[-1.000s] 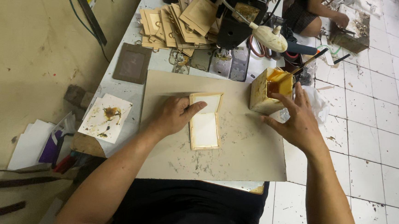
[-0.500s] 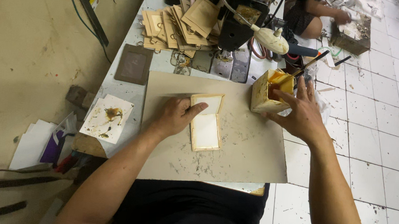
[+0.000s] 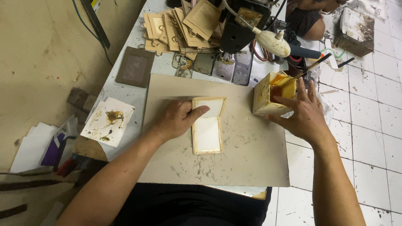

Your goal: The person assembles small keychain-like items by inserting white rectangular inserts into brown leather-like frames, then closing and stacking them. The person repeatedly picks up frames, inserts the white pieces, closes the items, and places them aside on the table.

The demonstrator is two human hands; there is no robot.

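From the head view I see my left hand point(image 3: 175, 120) resting flat on a tan folded card holder point(image 3: 207, 125), fingers spread and pressing its upper left corner rather than clenched around it; the grip is released. The holder lies open on a grey board point(image 3: 235, 161) that covers the near part of the bench point(image 3: 132, 92), roughly at the board's middle. My right hand point(image 3: 303, 115) is at the board's far right corner, its grip wrapped around the side of a yellow-stained glue box point(image 3: 269, 94), thumb on the near face. A brush handle point(image 3: 322, 64) sticks up out of that box, leaning right. Farther off, a stack of tan holders point(image 3: 183, 26) sits left of a dark sewing machine point(image 3: 248, 18). On the left of the bench lies a stained white paper point(image 3: 107, 121), with a dark rectangular piece point(image 3: 135, 66) beyond it
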